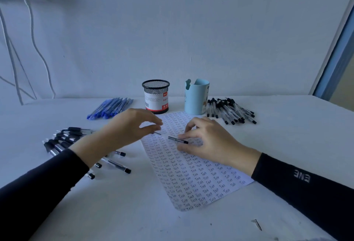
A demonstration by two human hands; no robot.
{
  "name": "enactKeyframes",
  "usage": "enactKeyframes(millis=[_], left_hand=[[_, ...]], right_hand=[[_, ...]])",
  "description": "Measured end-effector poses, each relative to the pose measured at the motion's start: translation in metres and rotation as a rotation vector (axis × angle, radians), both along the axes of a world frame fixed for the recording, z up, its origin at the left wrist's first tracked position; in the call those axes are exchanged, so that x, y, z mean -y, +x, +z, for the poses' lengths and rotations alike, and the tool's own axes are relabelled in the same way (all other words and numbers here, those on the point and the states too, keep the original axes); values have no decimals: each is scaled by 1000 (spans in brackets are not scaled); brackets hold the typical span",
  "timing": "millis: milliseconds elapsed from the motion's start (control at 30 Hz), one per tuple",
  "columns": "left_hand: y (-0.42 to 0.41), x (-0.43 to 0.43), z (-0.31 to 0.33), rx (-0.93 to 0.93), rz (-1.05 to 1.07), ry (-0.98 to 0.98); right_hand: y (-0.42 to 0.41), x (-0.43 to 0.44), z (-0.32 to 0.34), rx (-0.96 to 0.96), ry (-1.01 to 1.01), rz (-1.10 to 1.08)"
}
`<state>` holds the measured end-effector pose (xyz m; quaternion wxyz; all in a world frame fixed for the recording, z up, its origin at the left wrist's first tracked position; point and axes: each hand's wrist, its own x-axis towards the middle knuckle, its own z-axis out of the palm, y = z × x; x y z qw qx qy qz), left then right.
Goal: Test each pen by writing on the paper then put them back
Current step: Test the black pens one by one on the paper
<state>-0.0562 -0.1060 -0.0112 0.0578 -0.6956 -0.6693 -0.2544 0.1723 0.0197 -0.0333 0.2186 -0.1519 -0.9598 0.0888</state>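
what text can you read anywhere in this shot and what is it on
"Test": handwritten in rows all over the paper.
"ENE", first letter looking reversed: pale print on the right sleeve.
Red and white label on the black mesh pen holder: a word starting "Ba", the rest too blurred to read.
Label on the light blue cup: too small to read.
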Motion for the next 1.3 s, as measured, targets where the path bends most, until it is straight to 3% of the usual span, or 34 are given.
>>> enactKeyframes(millis=[167,333,433,633,833,1167,1300], left_hand=[[-3,2,-1,-11,110,-169],[0,0,-10,-14,120,-351],[1,0,-14,-20,109,-471],[0,0,-15,-14,99,-518],[1,0,-15,-19,108,-531],[3,1,-13,-24,105,-536],[4,1,-12,-26,102,-537]], right_hand=[[10,-23,13,-87,-351,-18],[19,-38,36,-513,-1181,28],[24,-43,43,-658,-1506,71],[30,-48,45,-582,-1850,88],[31,-50,45,-542,-1919,83],[24,-48,48,-636,-1726,12],[28,-47,43,-401,-1665,-22]])
